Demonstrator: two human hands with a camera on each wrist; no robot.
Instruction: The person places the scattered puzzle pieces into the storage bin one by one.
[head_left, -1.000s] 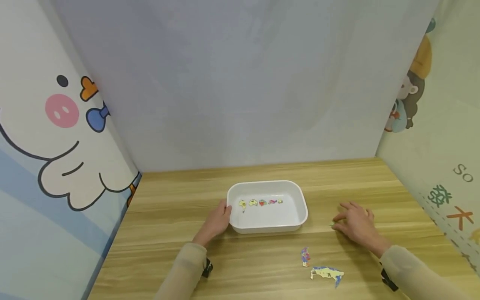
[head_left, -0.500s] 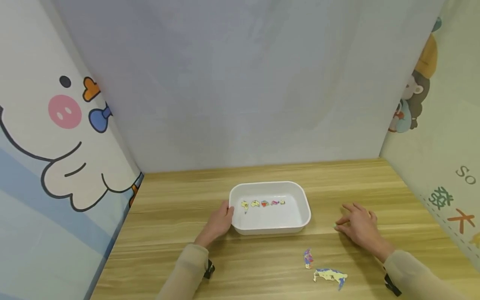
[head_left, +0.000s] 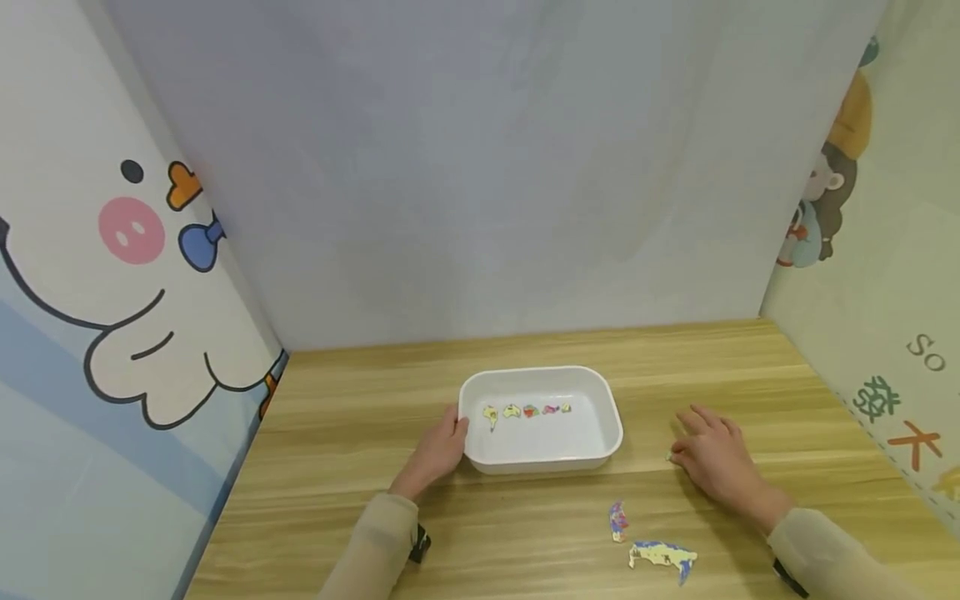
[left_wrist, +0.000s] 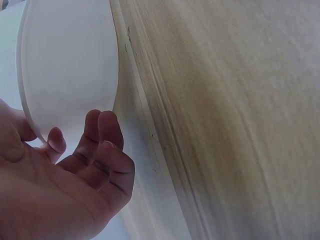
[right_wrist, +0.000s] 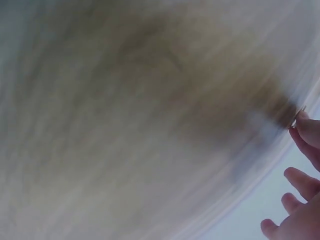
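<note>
A white rectangular tray (head_left: 543,466) stands on the wooden table. My left hand (head_left: 435,446) grips its left end, thumb at the rim and fingers under the side, as the left wrist view shows the tray wall (left_wrist: 70,65) close up. Several small colourful flat pieces (head_left: 531,411) lie in a row inside. To the right of the tray, my right hand (head_left: 720,461) pinches a small thin piece (right_wrist: 297,118) between thumb and index finger, close over the table; its printed face is mostly hidden by the fingers.
Two more flat cut-out pieces lie in front of the tray: a purple and red one (head_left: 618,522) and a larger yellow and blue one (head_left: 662,554). A pale curtain (head_left: 480,208) hangs behind the table (head_left: 337,392), with cartoon-printed panels at both sides.
The view has shifted slightly. My right hand has turned a little about the pinched piece, which shows less between its fingertips. My left hand keeps its grip on the tray.
</note>
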